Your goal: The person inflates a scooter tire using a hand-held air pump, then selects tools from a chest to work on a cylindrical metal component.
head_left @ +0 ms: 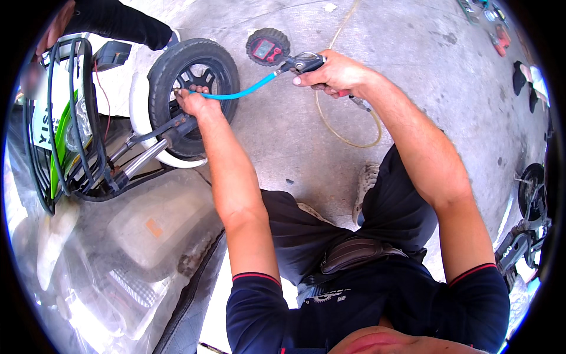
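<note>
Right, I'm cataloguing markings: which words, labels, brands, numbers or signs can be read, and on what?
I give places, not wording.
White panel: large dark letters, partly covered.
Shirt: pale print by a gear emblem, too small to read.
Gauge: screen too small to read.
Bike at right: pale marks, too small to read.

We see matt rubber on the far-left tyre [161, 97], smooth plastic on the hose [250, 89] and mudguard [139, 105], shiny metal on the fork tube [144, 158], glossy crinkled plastic sheeting [97, 251] near left, and a rough matt concrete floor [439, 88] to the right.
</note>
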The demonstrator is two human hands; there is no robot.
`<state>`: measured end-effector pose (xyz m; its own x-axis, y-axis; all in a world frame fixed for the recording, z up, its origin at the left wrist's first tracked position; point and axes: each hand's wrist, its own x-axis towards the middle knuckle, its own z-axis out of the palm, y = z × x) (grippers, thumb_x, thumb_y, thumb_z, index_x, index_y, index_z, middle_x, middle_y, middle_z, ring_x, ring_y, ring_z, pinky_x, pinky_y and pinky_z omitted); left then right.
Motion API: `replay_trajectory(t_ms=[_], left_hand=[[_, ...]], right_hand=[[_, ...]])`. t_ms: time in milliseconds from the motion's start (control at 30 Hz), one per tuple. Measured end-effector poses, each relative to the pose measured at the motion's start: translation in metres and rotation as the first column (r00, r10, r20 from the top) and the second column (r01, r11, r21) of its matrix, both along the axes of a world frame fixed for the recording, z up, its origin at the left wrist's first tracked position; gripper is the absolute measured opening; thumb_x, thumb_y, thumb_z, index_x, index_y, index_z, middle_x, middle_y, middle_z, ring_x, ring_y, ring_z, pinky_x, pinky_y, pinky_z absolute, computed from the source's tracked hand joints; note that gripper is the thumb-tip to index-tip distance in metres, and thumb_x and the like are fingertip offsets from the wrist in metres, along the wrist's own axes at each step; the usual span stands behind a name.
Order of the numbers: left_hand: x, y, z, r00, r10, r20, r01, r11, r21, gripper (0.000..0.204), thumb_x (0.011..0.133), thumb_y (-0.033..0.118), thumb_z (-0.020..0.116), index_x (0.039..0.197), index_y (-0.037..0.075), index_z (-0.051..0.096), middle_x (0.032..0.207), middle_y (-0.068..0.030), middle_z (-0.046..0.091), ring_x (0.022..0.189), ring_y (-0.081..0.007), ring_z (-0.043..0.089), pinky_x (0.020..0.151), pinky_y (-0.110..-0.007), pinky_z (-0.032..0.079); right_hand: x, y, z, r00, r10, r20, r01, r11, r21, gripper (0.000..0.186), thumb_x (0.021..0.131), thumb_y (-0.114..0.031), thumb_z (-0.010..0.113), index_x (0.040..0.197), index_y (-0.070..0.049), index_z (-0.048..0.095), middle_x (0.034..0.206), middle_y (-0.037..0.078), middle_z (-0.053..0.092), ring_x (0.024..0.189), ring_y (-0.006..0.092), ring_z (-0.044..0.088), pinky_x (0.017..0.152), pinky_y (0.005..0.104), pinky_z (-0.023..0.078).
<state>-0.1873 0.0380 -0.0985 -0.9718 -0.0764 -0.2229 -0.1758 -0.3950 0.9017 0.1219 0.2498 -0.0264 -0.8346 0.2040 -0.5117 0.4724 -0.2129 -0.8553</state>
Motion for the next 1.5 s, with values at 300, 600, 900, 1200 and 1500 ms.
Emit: replay_trajectory(t_ms=[300,600,900,1200,1500], left_hand=[[0.016,0.011,0.011,1.0,-0.007,0.025,0.007,1.0,-0.007,0.036,0.111,0.022,0.04,0.147,0.02,0.04,0.074,0.0008,0.044,0.06,-0.0102,0.042,0.053,-0.028,0.035],[0.019,0.009,0.016,1.0,-0.007,0.023,0.007,1.0,0.01,0.04,0.111,0.022,0.038,0.151,0.02,0.038,0.076,0.0,0.046,0.06,-0.0104,0.043,0.054,-0.027,0.037],[0.013,0.01,0.009,1.0,-0.011,0.023,0.011,1.0,-0.002,0.039,0.111,0.022,0.041,0.15,0.021,0.039,0.076,0.0002,0.044,0.06,-0.0112,0.041,0.054,-0.03,0.035],[0.014,0.009,0.01,1.0,-0.003,0.025,0.003,1.0,-0.013,0.039,0.11,0.021,0.042,0.149,0.019,0.04,0.079,-0.0001,0.046,0.061,-0.0106,0.042,0.055,-0.029,0.036],[0.015,0.008,0.01,1.0,-0.001,0.023,0.001,1.0,-0.019,0.042,0.11,0.021,0.043,0.151,0.022,0.039,0.079,0.0002,0.047,0.06,-0.0105,0.042,0.057,-0.029,0.036]], right_hand=[[0.002,0.003,-0.007,1.0,-0.021,0.002,0.021,1.0,0.002,0.032,0.084,-0.034,0.085,0.078,-0.012,0.063,0.06,-0.004,0.049,0.046,0.0045,0.037,0.04,0.026,0.023],[0.002,-0.001,0.001,0.999,-0.036,-0.006,0.036,0.999,-0.013,0.031,0.084,-0.031,0.086,0.079,-0.012,0.063,0.061,-0.005,0.049,0.047,0.0049,0.035,0.042,0.0265,0.022],[0.003,0.0,0.005,0.999,-0.032,-0.005,0.032,0.999,-0.005,0.022,0.089,-0.025,0.082,0.087,-0.01,0.065,0.061,-0.006,0.047,0.044,0.0041,0.033,0.04,0.0259,0.023],[0.002,0.001,0.004,1.0,-0.032,0.001,0.032,0.999,-0.023,0.022,0.087,-0.024,0.083,0.091,-0.01,0.066,0.062,-0.005,0.048,0.045,0.0042,0.032,0.04,0.0258,0.022],[0.001,0.002,-0.003,1.0,-0.022,-0.002,0.022,1.0,-0.009,0.023,0.086,-0.025,0.085,0.095,-0.009,0.069,0.064,-0.004,0.053,0.046,0.0036,0.036,0.04,0.0255,0.025]])
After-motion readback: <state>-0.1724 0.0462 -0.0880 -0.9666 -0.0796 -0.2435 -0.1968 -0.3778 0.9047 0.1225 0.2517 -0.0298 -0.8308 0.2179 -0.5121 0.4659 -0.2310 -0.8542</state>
